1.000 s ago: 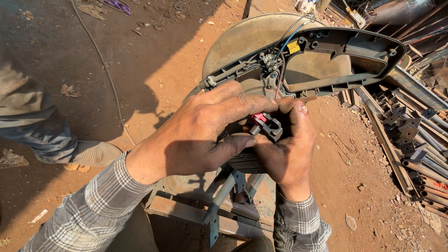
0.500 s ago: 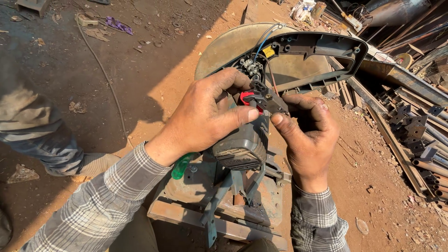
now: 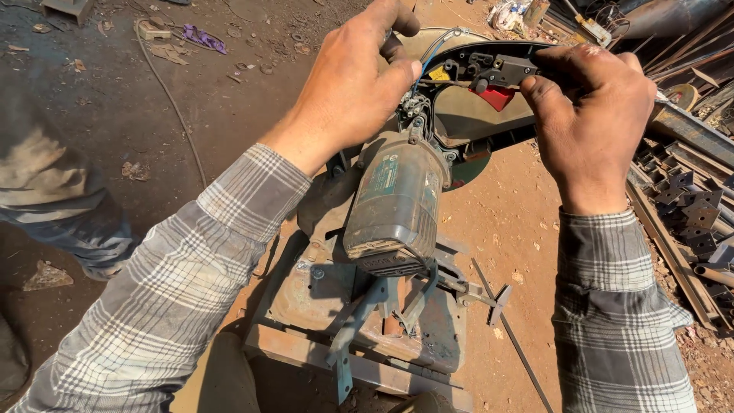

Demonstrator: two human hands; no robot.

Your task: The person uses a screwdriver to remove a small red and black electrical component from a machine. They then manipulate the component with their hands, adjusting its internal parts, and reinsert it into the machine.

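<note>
head view: chop saw on a rusty base, opened handle housing at the top, its long axis running left to right.
left hand: at the housing's left end, fingers curled together over the wire bundle; the grip itself is hidden.
right hand: at the right end, fingers closed on the switch block.
relation: housing lies between both hands, red trigger just below the right fingertips.
nearer: right hand.

Both hands work at the opened black handle housing of a chop saw — the left hand pinches wires, the right hand grips the housing's end above the dusty motor.
</note>
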